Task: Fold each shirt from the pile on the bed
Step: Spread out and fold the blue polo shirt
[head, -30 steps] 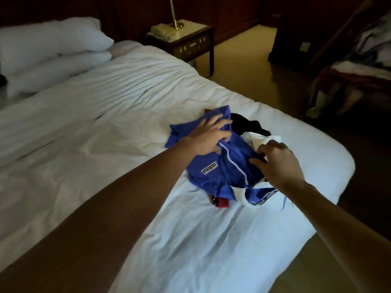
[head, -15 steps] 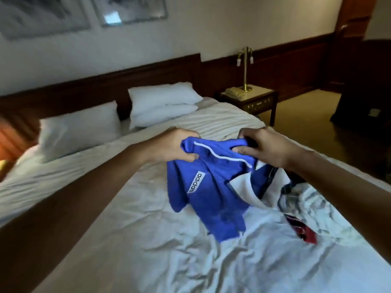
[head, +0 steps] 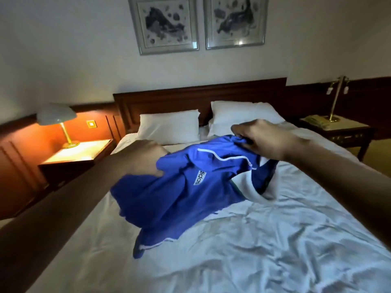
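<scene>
A blue shirt (head: 173, 199) with white trim and a small logo patch hangs crumpled above the white bed (head: 254, 250). My left hand (head: 143, 159) grips its left upper edge, and motion blurs the hand. My right hand (head: 260, 138) pinches the bunched fabric at the shirt's upper right. The shirt's lower hem trails down onto the sheet. The pile of other shirts is out of view.
Two white pillows (head: 169, 125) lie against the dark wooden headboard (head: 198, 98). A lit lamp (head: 57, 119) stands on the left nightstand (head: 78, 153). Another nightstand (head: 338, 130) with a brass lamp and a phone stands at the right. Rumpled sheet fills the near part of the bed.
Both hands picked the blue shirt off the pile and carried it up and toward the middle of the bed. My view swung toward the headboard, and the pile left the frame.
</scene>
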